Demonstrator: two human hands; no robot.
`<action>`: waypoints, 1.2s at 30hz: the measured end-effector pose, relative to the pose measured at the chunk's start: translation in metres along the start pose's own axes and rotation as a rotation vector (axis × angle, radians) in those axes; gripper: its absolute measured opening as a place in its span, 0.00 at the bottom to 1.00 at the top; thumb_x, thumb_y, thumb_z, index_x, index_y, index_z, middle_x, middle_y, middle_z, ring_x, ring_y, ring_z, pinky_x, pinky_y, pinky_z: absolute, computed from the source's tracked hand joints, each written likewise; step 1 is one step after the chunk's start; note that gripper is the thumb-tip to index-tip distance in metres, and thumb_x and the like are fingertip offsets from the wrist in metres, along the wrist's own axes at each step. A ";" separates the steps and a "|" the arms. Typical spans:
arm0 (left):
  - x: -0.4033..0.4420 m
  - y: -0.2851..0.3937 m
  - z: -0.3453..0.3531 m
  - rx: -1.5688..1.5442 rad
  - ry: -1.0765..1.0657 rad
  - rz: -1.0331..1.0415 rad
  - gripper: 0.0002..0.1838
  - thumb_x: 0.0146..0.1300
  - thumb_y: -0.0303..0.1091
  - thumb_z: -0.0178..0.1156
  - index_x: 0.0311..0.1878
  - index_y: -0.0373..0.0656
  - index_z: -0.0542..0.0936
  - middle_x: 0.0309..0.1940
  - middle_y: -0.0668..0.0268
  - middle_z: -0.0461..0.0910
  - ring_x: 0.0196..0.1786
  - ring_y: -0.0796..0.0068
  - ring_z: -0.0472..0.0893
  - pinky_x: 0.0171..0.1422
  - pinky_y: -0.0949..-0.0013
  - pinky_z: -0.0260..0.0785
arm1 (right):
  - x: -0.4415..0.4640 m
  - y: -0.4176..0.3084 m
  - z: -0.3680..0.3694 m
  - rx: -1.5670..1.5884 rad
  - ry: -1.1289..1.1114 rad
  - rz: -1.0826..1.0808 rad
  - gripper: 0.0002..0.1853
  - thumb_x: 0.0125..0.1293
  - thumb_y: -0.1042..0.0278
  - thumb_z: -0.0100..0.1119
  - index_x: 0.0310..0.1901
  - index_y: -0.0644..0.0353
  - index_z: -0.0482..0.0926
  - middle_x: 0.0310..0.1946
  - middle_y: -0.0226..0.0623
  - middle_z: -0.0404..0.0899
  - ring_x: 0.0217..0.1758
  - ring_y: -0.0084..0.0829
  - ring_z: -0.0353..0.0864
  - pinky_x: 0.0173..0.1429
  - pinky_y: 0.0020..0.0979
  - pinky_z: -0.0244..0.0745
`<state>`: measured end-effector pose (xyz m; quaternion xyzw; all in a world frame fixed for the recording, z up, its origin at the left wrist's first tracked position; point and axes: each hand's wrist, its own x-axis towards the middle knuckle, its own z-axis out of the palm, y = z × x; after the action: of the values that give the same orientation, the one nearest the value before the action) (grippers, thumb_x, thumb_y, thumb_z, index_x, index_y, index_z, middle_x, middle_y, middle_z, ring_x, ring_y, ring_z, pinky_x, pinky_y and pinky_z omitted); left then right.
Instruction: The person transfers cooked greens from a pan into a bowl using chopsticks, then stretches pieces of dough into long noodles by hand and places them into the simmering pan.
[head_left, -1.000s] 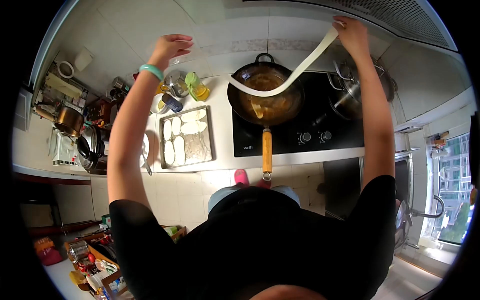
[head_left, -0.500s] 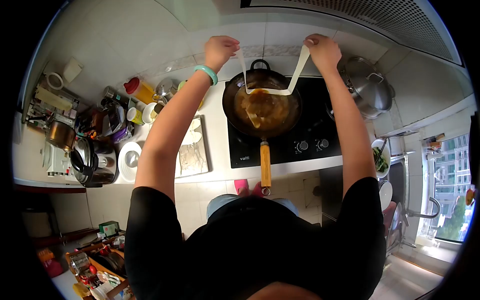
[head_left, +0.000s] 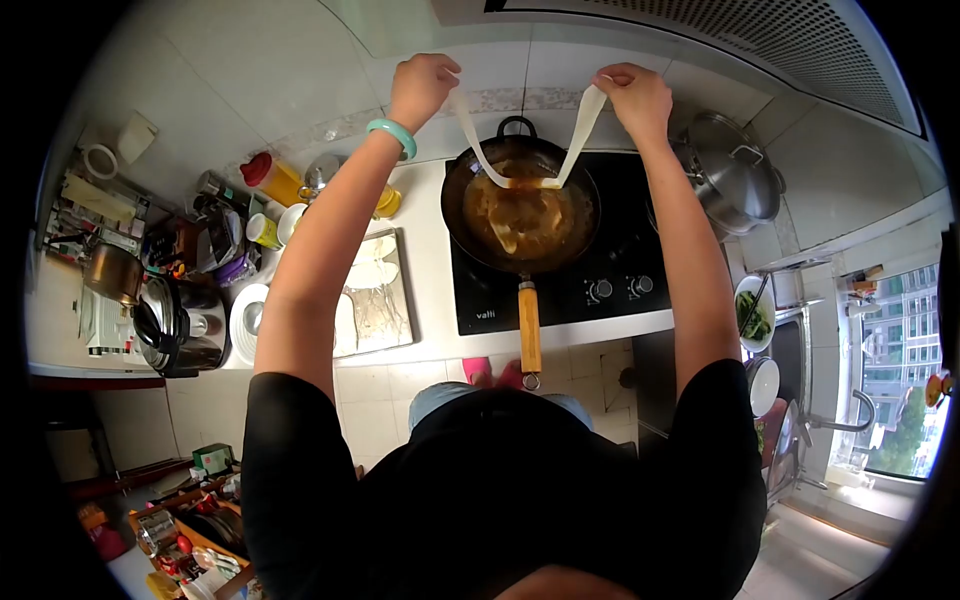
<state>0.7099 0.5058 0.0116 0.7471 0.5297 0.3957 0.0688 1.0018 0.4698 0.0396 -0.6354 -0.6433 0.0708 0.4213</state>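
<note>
A long pale dough strip [head_left: 575, 145] hangs in a U between my two hands, its low middle touching or just above the brown liquid in the black wok [head_left: 455, 210]. My left hand [head_left: 423, 88], with a green bangle at the wrist, pinches one end above the wok's left rim. The other end is pinched by my right hand [head_left: 638, 98], above the right rim. The wok rests on the black stove [head_left: 630, 250], its wooden handle pointing toward me. Pale dough pieces [head_left: 373, 275] lie on a metal tray [head_left: 407, 300], partly hidden by my left arm.
A lidded steel pot [head_left: 735, 175] stands right of the wok. Further right are a bowl of greens [head_left: 755, 312] and the sink. At the left are a red-capped bottle [head_left: 275, 178], a white plate [head_left: 240, 325] and a dark cooker [head_left: 180, 325]. The range hood [head_left: 760, 40] hangs above.
My left hand has moved in from the left and taken the strip's free end. The strip's middle has lowered toward the liquid. Most recently, both hands shifted slightly left.
</note>
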 end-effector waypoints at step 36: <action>-0.052 0.039 0.118 -0.261 -0.322 0.025 0.10 0.43 0.21 0.64 0.33 0.37 0.82 0.26 0.58 0.82 0.30 0.68 0.83 0.37 0.68 0.74 | -0.164 0.039 0.074 0.035 -0.288 0.111 0.07 0.48 0.71 0.66 0.32 0.54 0.83 0.26 0.32 0.83 0.29 0.32 0.83 0.36 0.30 0.76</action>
<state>0.8106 0.4824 -0.0744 0.7919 0.4470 0.3373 0.2436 0.9574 0.3659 -0.1062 -0.6460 -0.6595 0.1954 0.3310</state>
